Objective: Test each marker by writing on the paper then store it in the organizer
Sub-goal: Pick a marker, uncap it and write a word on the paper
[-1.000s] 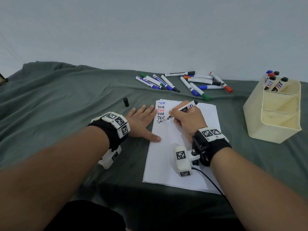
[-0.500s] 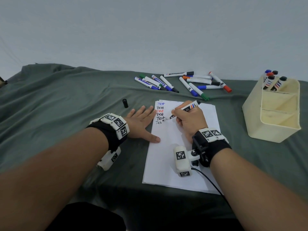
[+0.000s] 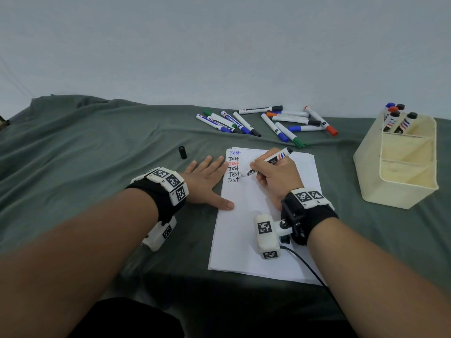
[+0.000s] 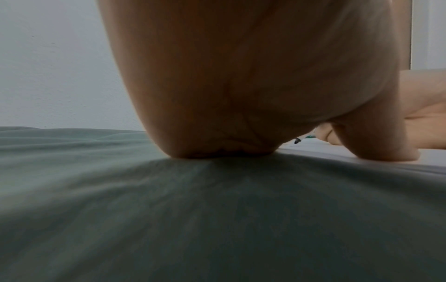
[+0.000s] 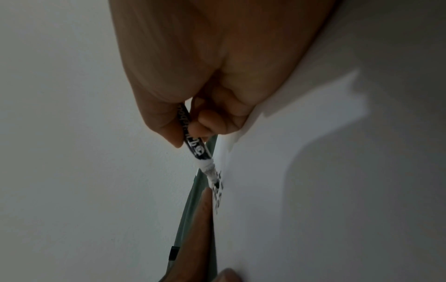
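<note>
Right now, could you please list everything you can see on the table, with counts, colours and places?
Green cloth: one, covers the table.
White paper stack: one, centre, six lines of "Test" at top left.
Black-ink marker: one, uncapped, tip at the last line.
Black marker cap: one, on the cloth left of the paper.
Loose capped markers: about a dozen; blue, black, green, orange, red caps; beyond the paper.
Cream plastic organizer: one, far right.
Stored markers: about five, in its rear compartment.
Left hand: flat, thumb on the paper's edge.
Right hand: grips the marker.
</note>
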Available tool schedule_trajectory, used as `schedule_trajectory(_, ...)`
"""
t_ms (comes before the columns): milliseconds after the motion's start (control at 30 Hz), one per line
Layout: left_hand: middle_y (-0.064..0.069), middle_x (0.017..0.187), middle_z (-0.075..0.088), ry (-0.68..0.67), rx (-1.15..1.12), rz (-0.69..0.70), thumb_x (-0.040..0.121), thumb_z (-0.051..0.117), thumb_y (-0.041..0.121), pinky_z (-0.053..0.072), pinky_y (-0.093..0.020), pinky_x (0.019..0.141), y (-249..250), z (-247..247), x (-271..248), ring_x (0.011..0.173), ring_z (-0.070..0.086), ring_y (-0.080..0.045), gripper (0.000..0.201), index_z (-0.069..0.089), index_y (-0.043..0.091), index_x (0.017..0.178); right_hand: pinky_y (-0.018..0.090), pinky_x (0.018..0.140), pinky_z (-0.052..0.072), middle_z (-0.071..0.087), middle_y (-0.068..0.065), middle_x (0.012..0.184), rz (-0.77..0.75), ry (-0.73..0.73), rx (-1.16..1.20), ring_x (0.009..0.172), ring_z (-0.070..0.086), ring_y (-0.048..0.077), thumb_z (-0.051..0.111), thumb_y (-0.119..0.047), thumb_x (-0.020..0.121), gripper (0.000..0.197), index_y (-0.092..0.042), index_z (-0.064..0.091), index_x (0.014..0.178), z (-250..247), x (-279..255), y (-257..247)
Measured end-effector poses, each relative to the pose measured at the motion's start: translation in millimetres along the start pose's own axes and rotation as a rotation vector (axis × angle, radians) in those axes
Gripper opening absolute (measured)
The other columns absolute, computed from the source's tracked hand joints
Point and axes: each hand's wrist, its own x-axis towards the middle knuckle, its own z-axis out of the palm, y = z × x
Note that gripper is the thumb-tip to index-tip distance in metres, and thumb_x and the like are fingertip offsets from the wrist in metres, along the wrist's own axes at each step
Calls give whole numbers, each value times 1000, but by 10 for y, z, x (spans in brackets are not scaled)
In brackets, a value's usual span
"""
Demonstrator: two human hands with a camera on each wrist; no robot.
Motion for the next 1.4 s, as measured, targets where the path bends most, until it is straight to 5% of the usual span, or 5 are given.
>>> schedule_trajectory(467, 13, 160, -25, 41, -33, -5, 73, 45, 87, -11, -45, 120, -39, 28, 35, 147, -22, -13, 115, -15, 31, 155, 29, 57, 43, 62, 7, 61, 59, -3, 296, 55, 52, 17, 78, -16, 76, 11, -21, 75, 66, -46, -2, 15)
schedule_trajectory(767, 1, 150, 36, 590, 34, -174, 87, 57, 58, 29, -45, 113, -222, -164, -1, 138, 29, -27, 56, 48, 37, 139, 28, 53, 39, 56, 7, 61, 89, -73, 449, 54, 47, 19, 76, -9, 89, 14, -16, 77, 77, -64, -45, -51)
schedule_trajectory(967, -13, 131, 57, 504, -87, -410, 94, 58, 30, 42, -41, 104, -601, -243, 106, 123, 49, -33, 35, 61, 23, 129, 24, 53, 50, 70, 17, 78, 177, -83, 567, 58, 61, 21, 64, -5, 95, 12, -2, 75, 98, -71, -63, -117)
schedule_trajectory(1133, -10, 112, 67, 609, -231, -381, 94, 59, 23, 48, -37, 88, -595, -279, 117, 104, 60, -32, 14, 67, 21, 105, 28, 57, 55, 74, 24, 88, 118, -83, 548, 62, 65, 25, 67, -4, 92, 9, -11, 71, 95, -71, -65, -92)
schedule_trajectory(1400, -3, 111, 70, 610, -288, -95, 100, 50, 31, 48, -36, 77, -157, -264, 140, 90, 61, -23, 13, 54, 25, 112, 28, 59, 55, 74, 27, 95, 82, -112, 516, 63, 67, 26, 71, -6, 90, 7, -10, 72, 95, -66, -69, -58)
